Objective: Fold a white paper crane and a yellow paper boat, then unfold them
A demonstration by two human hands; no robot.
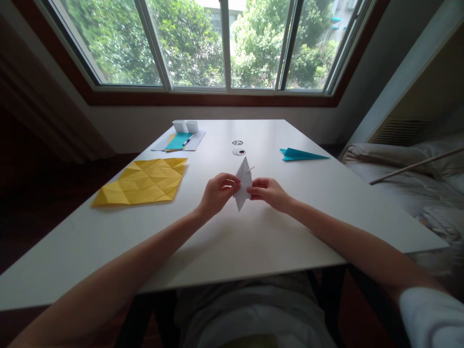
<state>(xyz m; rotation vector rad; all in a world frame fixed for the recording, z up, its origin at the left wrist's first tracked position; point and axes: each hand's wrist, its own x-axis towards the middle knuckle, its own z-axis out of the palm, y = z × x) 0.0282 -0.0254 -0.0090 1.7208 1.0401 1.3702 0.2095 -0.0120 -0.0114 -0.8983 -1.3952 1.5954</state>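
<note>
A piece of folded white paper (243, 182), roughly diamond-shaped with pointed top and bottom, is held up over the table between both hands. My left hand (220, 189) pinches its left edge between thumb and fingers. On the other side, my right hand (270, 192) grips the right edge, fingers curled. A thin pale strip juts out to the right near the paper's upper part. Beyond the paper, two small round items (238, 152) lie flat on the table.
On the white table (224, 251), a creased yellow sheet (145, 181) lies left and a folded blue paper plane (302, 154) right. At the back left are two white cups (192, 126), a pen (188, 140) and blue paper (177, 141). A sofa (406, 169) stands at right.
</note>
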